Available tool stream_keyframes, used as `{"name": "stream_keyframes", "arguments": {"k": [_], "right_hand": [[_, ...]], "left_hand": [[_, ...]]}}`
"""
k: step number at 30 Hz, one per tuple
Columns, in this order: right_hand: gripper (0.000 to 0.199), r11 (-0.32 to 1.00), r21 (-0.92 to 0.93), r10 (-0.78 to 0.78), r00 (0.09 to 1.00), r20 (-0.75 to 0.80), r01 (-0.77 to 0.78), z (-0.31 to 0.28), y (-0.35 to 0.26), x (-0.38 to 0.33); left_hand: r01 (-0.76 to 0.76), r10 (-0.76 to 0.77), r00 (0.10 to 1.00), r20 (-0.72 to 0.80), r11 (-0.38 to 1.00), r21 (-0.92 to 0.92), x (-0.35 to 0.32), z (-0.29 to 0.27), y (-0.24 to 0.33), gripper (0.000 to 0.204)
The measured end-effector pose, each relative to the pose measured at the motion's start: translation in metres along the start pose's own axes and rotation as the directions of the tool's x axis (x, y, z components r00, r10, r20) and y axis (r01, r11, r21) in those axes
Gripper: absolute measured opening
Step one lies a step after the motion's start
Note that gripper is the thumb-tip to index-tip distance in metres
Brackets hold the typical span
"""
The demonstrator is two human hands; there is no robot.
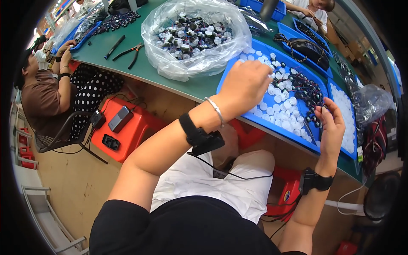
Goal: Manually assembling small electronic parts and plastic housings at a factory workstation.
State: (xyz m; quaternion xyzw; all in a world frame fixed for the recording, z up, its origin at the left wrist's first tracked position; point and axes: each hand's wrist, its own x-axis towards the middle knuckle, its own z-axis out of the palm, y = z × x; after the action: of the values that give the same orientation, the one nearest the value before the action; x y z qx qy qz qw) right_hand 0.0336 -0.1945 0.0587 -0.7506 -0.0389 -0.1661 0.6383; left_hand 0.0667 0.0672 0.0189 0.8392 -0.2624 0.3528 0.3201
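A blue tray [255, 114] in front of me holds many small round white translucent caps [278, 98] and a heap of small dark parts with thin wires [308, 90]. My left hand [246, 87] is closed above the caps on the tray's left side. Its fingertips point toward the tray's middle, and whatever they hold is hidden. At the tray's right side, my right hand [332, 121] pinches with thumb and forefinger next to the wired parts. A small dark piece shows at those fingertips, too small to name surely.
A clear plastic bag [155, 59] of white-and-black parts stands on the green table [95, 50], beside orange-handled pliers [132, 54] and a dark pen [114, 46]. Another tray [330, 91] of white pieces adjoins on the right. A red stool [127, 140] and co-worker [44, 91] are left.
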Motion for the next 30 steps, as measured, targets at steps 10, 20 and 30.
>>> {"name": "stream_keyframes", "arguments": {"k": [10, 20, 30], "right_hand": [[0.01, 0.979, 0.193, 0.009, 0.956, 0.292, -0.068, 0.048, -0.008, -0.106], [0.003, 0.918, 0.143, 0.292, 0.876, 0.383, -0.369, 0.086, 0.042, -0.153], [0.008, 0.404, 0.763, -0.583, 0.501, 0.64, -0.505, 0.052, -0.071, -0.126]], "left_hand": [[0.656, -0.283, 0.693, 0.663, -0.135, -0.743, -0.089, -0.033, 0.057, 0.021], [0.507, -0.325, 0.477, 0.817, -0.657, -0.557, -0.165, -0.01, 0.029, 0.027], [0.501, -0.319, 0.401, 0.859, -0.709, -0.497, -0.181, 0.001, 0.037, 0.025]]}}
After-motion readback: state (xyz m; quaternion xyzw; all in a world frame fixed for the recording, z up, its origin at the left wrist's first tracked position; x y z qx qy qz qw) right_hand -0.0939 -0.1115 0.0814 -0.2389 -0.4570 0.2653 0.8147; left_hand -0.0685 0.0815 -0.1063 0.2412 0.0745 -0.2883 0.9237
